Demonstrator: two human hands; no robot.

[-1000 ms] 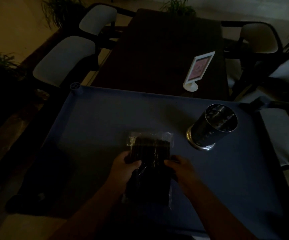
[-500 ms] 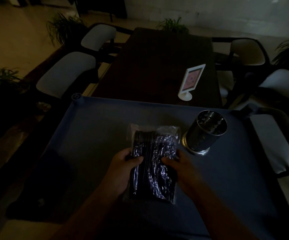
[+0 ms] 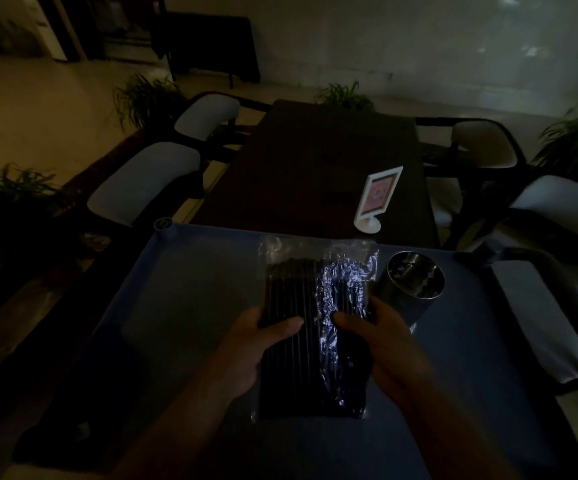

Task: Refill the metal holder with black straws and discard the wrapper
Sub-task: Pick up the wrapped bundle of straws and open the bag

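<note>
A pack of black straws in a clear crinkled plastic wrapper (image 3: pixel 315 327) is lifted above the blue table (image 3: pixel 183 306). My left hand (image 3: pixel 256 344) grips its left edge with the thumb laid over the front. My right hand (image 3: pixel 381 337) grips the right edge the same way. The wrapper's sealed top flap sticks up past the straw ends. The round metal holder (image 3: pixel 413 285) stands on the table just right of the pack, close behind my right hand. Its inside is too dark to read.
A white framed sign (image 3: pixel 377 199) stands on the dark table (image 3: pixel 315 161) beyond the blue one. Chairs with pale seats (image 3: pixel 145 181) flank both sides, and potted plants (image 3: pixel 7 199) line the floor. The room is dim.
Both hands have raised the straw pack off the table and up toward the camera. The view has tilted up, showing more of the room behind.
</note>
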